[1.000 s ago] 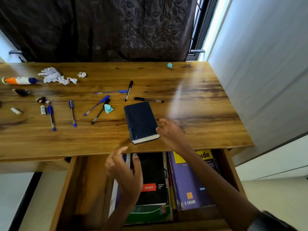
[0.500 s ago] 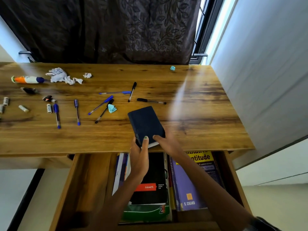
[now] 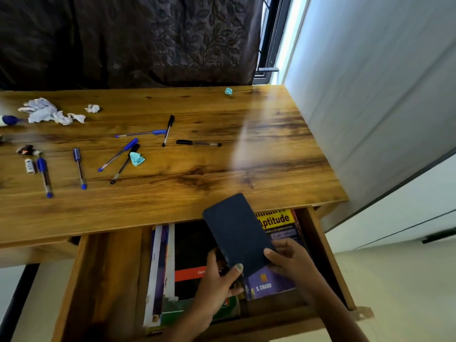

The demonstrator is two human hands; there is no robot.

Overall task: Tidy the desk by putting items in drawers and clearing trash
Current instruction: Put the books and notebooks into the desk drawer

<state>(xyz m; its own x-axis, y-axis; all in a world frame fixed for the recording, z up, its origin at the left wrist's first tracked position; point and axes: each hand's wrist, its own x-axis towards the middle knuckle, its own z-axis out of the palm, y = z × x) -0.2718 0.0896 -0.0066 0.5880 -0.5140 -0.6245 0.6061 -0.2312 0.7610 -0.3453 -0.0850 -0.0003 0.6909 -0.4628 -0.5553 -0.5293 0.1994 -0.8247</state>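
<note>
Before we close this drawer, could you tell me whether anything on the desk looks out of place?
Yes. Crumpled white paper lies at the desk's far left, and two teal scraps remain: one among the scattered pens, one at the back edge. Both hands hold the dark notebook over the drawer.

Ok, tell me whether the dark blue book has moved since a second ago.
Yes. The dark blue book has left the desk top, coming toward the person, now held by both hands over the open drawer.
</note>
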